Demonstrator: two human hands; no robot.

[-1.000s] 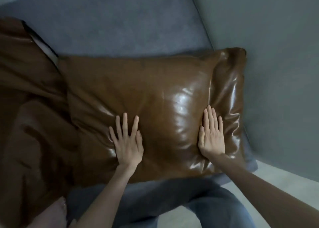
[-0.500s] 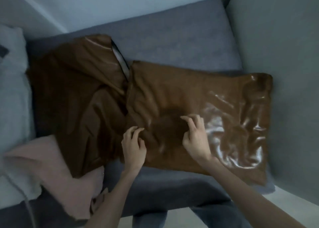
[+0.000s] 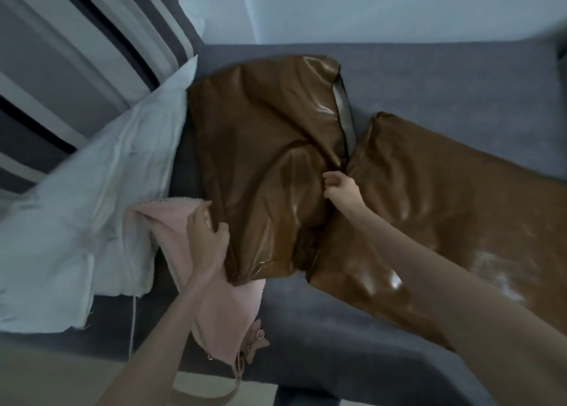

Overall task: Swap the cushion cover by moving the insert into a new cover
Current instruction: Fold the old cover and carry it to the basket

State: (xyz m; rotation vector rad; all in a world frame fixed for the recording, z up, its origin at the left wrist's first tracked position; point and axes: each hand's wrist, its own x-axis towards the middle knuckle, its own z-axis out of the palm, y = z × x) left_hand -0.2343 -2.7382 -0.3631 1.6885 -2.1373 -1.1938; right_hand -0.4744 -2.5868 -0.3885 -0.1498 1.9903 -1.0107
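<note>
Evidently we have both hands clamped on the limp brown cover (image 3: pixel 270 160) at frame centre: left hand (image 3: pixel 206 240) on its lower-left edge, right hand (image 3: pixel 342 187) pinching a fold. It looks slick and floppy; gripping near the zip opening (image 3: pixel 343 111) seems wisest.

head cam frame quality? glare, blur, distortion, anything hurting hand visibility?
Head view: dim, bluish light; specular glare on the brown cover and the filled brown cushion; motion blur smears the frame edges, worst at the striped cushion; wide-angle bending at the borders. Left hand and right hand stay readable.
</note>
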